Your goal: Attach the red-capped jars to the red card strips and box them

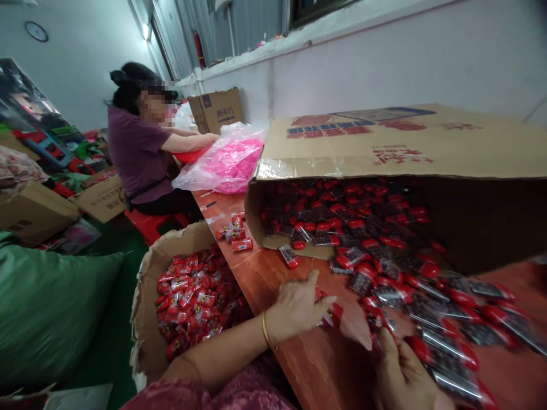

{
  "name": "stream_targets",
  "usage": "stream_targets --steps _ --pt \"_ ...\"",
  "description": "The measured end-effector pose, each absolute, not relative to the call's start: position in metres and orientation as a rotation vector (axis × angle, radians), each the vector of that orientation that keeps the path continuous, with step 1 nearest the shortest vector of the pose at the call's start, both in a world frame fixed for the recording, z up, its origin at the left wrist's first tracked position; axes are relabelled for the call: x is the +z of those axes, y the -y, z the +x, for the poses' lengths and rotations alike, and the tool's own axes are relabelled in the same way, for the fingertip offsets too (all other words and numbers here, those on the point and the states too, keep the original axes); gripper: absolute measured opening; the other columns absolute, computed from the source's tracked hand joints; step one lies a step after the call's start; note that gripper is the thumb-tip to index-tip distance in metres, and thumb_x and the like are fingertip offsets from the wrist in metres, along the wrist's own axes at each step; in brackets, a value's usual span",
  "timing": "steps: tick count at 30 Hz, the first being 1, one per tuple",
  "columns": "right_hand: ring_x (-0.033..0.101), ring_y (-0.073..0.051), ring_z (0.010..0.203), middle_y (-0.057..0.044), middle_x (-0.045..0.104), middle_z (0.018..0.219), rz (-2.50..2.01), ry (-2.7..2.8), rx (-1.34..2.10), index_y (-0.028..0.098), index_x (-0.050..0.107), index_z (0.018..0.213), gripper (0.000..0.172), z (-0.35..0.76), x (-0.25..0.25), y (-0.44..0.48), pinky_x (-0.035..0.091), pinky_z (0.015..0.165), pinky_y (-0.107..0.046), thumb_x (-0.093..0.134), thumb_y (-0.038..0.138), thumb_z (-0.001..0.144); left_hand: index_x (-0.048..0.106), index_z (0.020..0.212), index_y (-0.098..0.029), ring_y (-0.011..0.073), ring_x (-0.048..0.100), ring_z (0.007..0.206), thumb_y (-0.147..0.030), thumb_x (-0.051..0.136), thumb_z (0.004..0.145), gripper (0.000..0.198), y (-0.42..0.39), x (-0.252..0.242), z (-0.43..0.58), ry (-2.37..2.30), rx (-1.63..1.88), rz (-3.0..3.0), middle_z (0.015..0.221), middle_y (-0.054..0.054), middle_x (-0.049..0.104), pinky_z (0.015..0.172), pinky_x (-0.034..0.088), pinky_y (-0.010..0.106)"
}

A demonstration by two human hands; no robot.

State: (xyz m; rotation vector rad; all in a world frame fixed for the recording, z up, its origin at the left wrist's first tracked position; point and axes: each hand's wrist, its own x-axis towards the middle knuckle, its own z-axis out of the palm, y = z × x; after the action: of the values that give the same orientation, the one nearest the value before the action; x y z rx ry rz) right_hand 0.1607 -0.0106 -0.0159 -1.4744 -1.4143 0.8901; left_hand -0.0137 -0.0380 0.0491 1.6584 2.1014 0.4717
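While the left hand (pixel 299 304) is closing on a red container (pixel 334 315) over the reddish table (pixel 265 279), the right hand (pixel 404 364) is reaching beside it, its grip too blurred to tell. Red-capped tubes (pixel 448 344) are spilling from a sideways carton (pixel 342 145); beyond, a co-worker (pixel 137 139) is sitting near the pale wall (pixel 384 62).

From the wearer's head, the camera looks forward and down across the close reddish table (pixel 261 274).

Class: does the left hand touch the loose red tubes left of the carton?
Apart: the head view shows bare tabletop between the left hand and tubes.
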Motion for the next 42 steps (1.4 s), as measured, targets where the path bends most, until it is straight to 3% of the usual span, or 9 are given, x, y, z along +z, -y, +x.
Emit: stream_targets --steps 4,7,13,18,21,27,30,34,42 --pt "0.056 -0.018 0.052 -0.004 0.063 0.06 -1.413 1.394 0.926 0.018 0.063 0.078 0.045 0.152 -0.012 0.015 0.045 0.05 -0.029 0.054 0.062 0.072 0.068 0.09 -0.016 0.0201 0.064 0.075 -0.06 0.047 0.08 0.051 0.039 0.048 -0.001 -1.728 0.753 1.431 0.08 0.007 0.071 0.07 0.048 0.03" --pt "0.054 -0.016 0.051 -0.004 0.062 0.061 -1.33 1.418 0.886 0.018 0.063 0.075 0.038 0.144 -0.006 0.025 0.045 0.051 -0.028 0.053 0.055 0.076 0.068 0.084 -0.013 0.0146 0.06 0.07 -0.052 0.055 0.078 0.042 0.037 0.036 0.011 -1.363 0.959 1.187 0.077 0.005 0.07 0.065 0.046 0.025" --pt "0.051 -0.014 0.054 0.0 0.058 0.058 -1.293 1.329 0.916 0.019 0.058 0.068 0.027 0.141 -0.005 0.039 0.044 0.052 -0.025 0.049 0.04 0.082 0.057 0.059 -0.015 0.0079 0.047 0.048 -0.053 0.062 0.069 0.039 0.039 0.025 0.027 -1.369 1.067 0.991 0.053 -0.002 0.054 0.047 0.037 0.019" --pt "0.056 -0.014 0.06 -0.001 0.062 0.068 -1.311 1.371 0.968 0.019 0.06 0.083 0.025 0.145 -0.014 0.05 0.047 0.058 -0.026 0.043 0.037 0.086 0.053 0.053 -0.016 0.0062 0.041 0.039 -0.054 0.069 0.059 0.042 0.035 0.016 0.03 -1.417 1.018 0.874 0.042 -0.005 0.046 0.038 0.031 0.017" --pt "0.058 -0.015 0.066 -0.002 0.063 0.074 -1.326 1.491 0.938 0.02 0.06 0.087 0.029 0.165 -0.012 0.052 0.048 0.062 -0.027 0.039 0.04 0.089 0.053 0.051 -0.015 0.0059 0.044 0.041 -0.052 0.074 0.054 0.042 0.035 0.014 0.029 -1.414 1.044 0.846 0.043 -0.005 0.049 0.039 0.032 0.016" --pt "0.055 -0.028 0.09 -0.015 0.064 0.097 -1.937 1.673 0.176 0.015 0.061 0.099 0.041 0.25 -0.013 0.037 0.042 0.08 -0.042 0.049 0.05 0.083 0.057 0.054 -0.014 0.0054 0.046 0.04 -0.045 0.08 0.049 0.038 0.028 0.024 0.031 -1.347 1.068 0.635 0.045 -0.004 0.054 0.039 0.031 0.016" --pt "0.053 -0.032 0.096 -0.02 0.062 0.109 -2.134 1.743 0.056 0.013 0.061 0.103 0.043 0.274 -0.026 0.035 0.04 0.08 -0.046 0.054 0.048 0.079 0.059 0.057 -0.014 0.0051 0.046 0.039 -0.043 0.081 0.048 0.038 0.025 0.028 0.036 -1.271 1.033 0.494 0.048 -0.004 0.058 0.038 0.032 0.017" --pt "0.055 -0.032 0.094 -0.019 0.064 0.106 -2.098 1.753 0.147 0.012 0.061 0.104 0.037 0.274 -0.037 0.043 0.042 0.08 -0.045 0.055 0.039 0.08 0.062 0.061 -0.014 0.0058 0.049 0.04 -0.043 0.083 0.046 0.039 0.024 0.026 0.037 -1.235 1.036 0.43 0.05 -0.003 0.06 0.037 0.033 0.016" --pt "0.065 -0.023 0.091 -0.008 0.07 0.102 -1.464 1.702 0.75 0.02 0.062 0.109 0.04 0.238 0.002 0.077 0.051 0.081 -0.036 0.063 0.044 0.077 0.062 0.065 -0.014 0.006 0.051 0.041 -0.041 0.081 0.053 0.035 0.023 0.028 0.035 -1.26 1.019 0.387 0.052 -0.003 0.061 0.038 0.037 0.016"
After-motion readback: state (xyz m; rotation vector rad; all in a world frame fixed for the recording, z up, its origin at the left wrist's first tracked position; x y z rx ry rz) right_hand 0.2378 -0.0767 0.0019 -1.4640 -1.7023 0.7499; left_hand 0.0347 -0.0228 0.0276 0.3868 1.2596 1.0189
